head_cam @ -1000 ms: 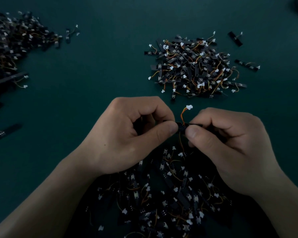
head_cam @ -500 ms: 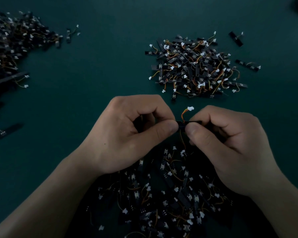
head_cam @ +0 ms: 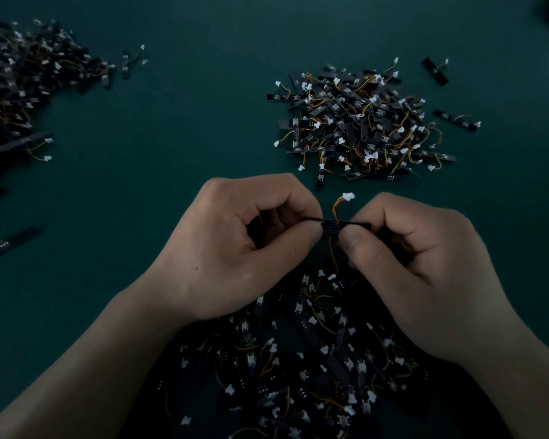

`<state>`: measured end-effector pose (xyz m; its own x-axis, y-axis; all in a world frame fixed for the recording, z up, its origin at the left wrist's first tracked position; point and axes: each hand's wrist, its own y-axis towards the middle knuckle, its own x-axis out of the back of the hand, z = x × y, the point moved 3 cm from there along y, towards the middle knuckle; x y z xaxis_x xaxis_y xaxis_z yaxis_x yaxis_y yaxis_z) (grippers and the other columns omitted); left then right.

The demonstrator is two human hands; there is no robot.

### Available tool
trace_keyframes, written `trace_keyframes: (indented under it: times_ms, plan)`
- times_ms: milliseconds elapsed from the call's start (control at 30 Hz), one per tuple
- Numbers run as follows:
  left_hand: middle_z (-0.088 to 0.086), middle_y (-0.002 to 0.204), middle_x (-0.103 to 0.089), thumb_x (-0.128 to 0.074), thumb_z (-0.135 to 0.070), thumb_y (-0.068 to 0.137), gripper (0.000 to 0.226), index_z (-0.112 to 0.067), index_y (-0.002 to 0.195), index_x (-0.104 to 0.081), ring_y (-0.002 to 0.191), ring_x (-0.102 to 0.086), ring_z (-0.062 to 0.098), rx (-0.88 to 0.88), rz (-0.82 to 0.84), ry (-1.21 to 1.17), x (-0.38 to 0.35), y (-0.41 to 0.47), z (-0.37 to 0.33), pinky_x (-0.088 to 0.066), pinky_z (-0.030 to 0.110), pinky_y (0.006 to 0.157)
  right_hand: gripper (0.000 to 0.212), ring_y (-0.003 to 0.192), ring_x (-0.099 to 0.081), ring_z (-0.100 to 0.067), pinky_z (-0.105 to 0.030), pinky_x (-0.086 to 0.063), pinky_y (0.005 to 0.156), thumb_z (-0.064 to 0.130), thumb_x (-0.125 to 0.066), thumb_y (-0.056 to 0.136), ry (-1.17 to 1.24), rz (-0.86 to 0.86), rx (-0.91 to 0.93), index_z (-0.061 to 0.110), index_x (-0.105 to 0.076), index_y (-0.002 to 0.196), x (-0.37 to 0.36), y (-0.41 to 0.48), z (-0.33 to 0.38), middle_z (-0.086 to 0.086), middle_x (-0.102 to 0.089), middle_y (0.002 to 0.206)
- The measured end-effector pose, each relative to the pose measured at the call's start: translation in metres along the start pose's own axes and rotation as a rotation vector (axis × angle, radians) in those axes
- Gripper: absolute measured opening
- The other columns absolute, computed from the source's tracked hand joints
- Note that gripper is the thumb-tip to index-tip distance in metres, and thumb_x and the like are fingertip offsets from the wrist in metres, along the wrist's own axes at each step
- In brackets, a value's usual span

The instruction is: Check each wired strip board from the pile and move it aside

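A thin black strip board [head_cam: 330,229] is held level between both hands, just above the near pile [head_cam: 298,359] of wired boards. My left hand [head_cam: 235,248] pinches its left end with thumb and curled fingers. My right hand [head_cam: 409,264] pinches its right end the same way. An orange wire with a white connector [head_cam: 348,196] curls up from the board's middle. Another wire hangs down from it toward the near pile.
A second pile of wired boards [head_cam: 362,128] lies beyond the hands at centre right, with a few strays [head_cam: 435,71] around it. A larger dark heap [head_cam: 19,90] fills the left edge. The dark green mat [head_cam: 171,137] shows bare between the piles.
Both hands have shifted slightly with the board; more of its middle shows between the thumbs now. The piles have not moved.
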<state>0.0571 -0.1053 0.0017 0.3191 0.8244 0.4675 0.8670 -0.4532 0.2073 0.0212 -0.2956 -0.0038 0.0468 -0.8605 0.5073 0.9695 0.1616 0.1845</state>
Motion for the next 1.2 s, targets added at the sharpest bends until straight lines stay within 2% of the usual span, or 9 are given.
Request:
trace_keyframes:
  times_ms: [267, 400, 533, 733, 900, 1000, 1067, 1133, 1200]
  plan:
    - [-0.003, 0.067, -0.067, -0.07, -0.023, 0.095, 0.01, -0.027, 0.086, -0.071, 0.052, -0.057, 0.013, 0.082, -0.016, 0.003, -0.001, -0.002, 0.002, -0.043, 0.018, 0.048, 0.027, 0.048, -0.047, -0.007, -0.008, -0.031, 0.047, 0.028, -0.063, 0.098, -0.028, -0.008, 0.018, 0.02, -0.059, 0.073, 0.001, 0.0, 0.0, 0.001, -0.054, 0.059]
    - [-0.003, 0.065, -0.066, -0.072, -0.022, 0.094, 0.014, -0.028, 0.081, -0.07, 0.048, -0.054, 0.007, 0.074, -0.032, -0.024, 0.001, -0.003, 0.002, -0.04, 0.016, 0.046, 0.026, 0.045, -0.046, -0.006, -0.01, -0.031, 0.045, 0.025, -0.064, 0.098, -0.012, -0.002, 0.003, 0.019, -0.06, 0.074, 0.0, 0.0, -0.001, -0.001, -0.054, 0.057]
    - [-0.001, 0.065, -0.064, -0.071, -0.019, 0.094, 0.014, -0.025, 0.081, -0.069, 0.05, -0.053, 0.013, 0.05, -0.036, -0.015, 0.001, -0.002, 0.002, -0.042, 0.023, 0.045, 0.028, 0.047, -0.048, -0.009, -0.011, -0.032, 0.045, 0.028, -0.064, 0.099, -0.022, 0.017, 0.011, 0.019, -0.06, 0.072, 0.0, 0.0, -0.001, 0.0, -0.054, 0.058]
    - [-0.005, 0.069, -0.068, -0.071, -0.021, 0.094, 0.011, -0.025, 0.084, -0.072, 0.055, -0.058, 0.007, 0.047, 0.006, -0.041, 0.002, -0.001, 0.002, -0.043, 0.014, 0.053, 0.038, 0.044, -0.037, -0.006, -0.016, -0.029, 0.042, 0.033, -0.056, 0.098, 0.035, 0.087, 0.021, 0.024, -0.044, 0.064, -0.001, 0.001, 0.002, 0.0, -0.042, 0.053]
    - [-0.008, 0.067, -0.068, -0.071, -0.021, 0.093, 0.01, -0.025, 0.085, -0.073, 0.055, -0.059, 0.006, 0.064, 0.078, -0.04, 0.0, -0.002, 0.004, -0.045, 0.017, 0.053, 0.044, 0.043, -0.03, -0.006, -0.02, -0.025, 0.042, 0.029, -0.052, 0.097, 0.054, 0.193, 0.021, 0.019, -0.034, 0.058, -0.003, 0.0, 0.002, 0.0, -0.033, 0.05]
    - [-0.007, 0.073, -0.071, -0.073, -0.024, 0.093, 0.004, -0.023, 0.094, -0.077, 0.061, -0.064, 0.01, 0.06, 0.061, -0.076, 0.0, -0.001, 0.003, -0.049, 0.021, 0.056, 0.043, 0.044, -0.029, -0.003, -0.017, -0.025, 0.043, 0.026, -0.052, 0.095, 0.102, 0.177, 0.022, 0.018, -0.032, 0.058, -0.002, 0.0, 0.001, 0.004, -0.031, 0.05]
    - [-0.007, 0.08, -0.07, -0.071, -0.026, 0.095, 0.014, -0.022, 0.108, -0.075, 0.063, -0.061, 0.011, 0.043, 0.004, -0.072, 0.0, -0.001, 0.002, -0.048, 0.02, 0.058, 0.043, 0.045, -0.03, -0.002, -0.018, -0.026, 0.044, 0.027, -0.053, 0.096, 0.159, 0.105, 0.021, 0.018, -0.035, 0.058, 0.0, 0.001, -0.001, 0.008, -0.033, 0.05]
    - [-0.005, 0.083, -0.068, -0.067, -0.017, 0.095, 0.018, -0.023, 0.112, -0.072, 0.063, -0.057, 0.015, 0.043, -0.021, -0.061, 0.001, 0.0, 0.003, -0.047, 0.027, 0.058, 0.041, 0.045, -0.036, -0.005, -0.022, -0.031, 0.044, 0.031, -0.053, 0.1, 0.198, -0.013, 0.013, 0.02, -0.048, 0.062, 0.004, 0.001, -0.003, 0.005, -0.045, 0.053]
    - [-0.009, 0.087, -0.067, -0.061, -0.004, 0.084, 0.035, -0.024, 0.11, -0.072, 0.075, -0.06, 0.016, 0.037, 0.03, 0.023, 0.003, -0.001, 0.003, -0.047, 0.027, 0.065, 0.03, 0.046, -0.043, -0.013, -0.028, -0.037, 0.044, 0.037, -0.05, 0.105, 0.204, -0.117, -0.016, 0.023, -0.07, 0.087, 0.008, 0.004, -0.006, 0.0, -0.059, 0.066]
